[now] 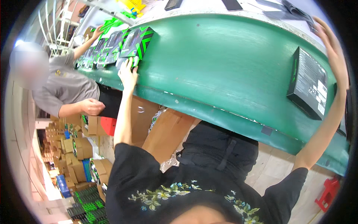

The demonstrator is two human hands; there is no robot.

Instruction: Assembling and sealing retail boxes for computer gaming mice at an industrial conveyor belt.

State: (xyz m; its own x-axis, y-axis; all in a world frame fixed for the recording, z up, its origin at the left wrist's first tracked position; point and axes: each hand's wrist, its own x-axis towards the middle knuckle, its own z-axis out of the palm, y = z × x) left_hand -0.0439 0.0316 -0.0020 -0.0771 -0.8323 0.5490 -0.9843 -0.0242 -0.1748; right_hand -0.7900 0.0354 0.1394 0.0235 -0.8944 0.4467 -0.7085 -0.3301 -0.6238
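My left hand [128, 75] reaches to the near end of a row of black-and-green boxes. Its outstretched fingers touch the lower edge of the closest box [133, 44], where a small white and green part shows. My right hand [331, 43] is stretched far out at the upper right. Its fingers are at the end of a dark, thin, creased piece [298, 10] on the white ledge; its kind is unclear, and the thumb is hidden. Inside my right forearm, a black box [308, 84] with a printed label lies on the green belt.
The green belt [220, 63] runs across in front of me. A co-worker [71, 86] stands at the left, one hand by the boxes. Opened cartons [78, 147] and stacked black-green packs [87, 205] fill the floor at left. A red stool [328, 194] stands at lower right.
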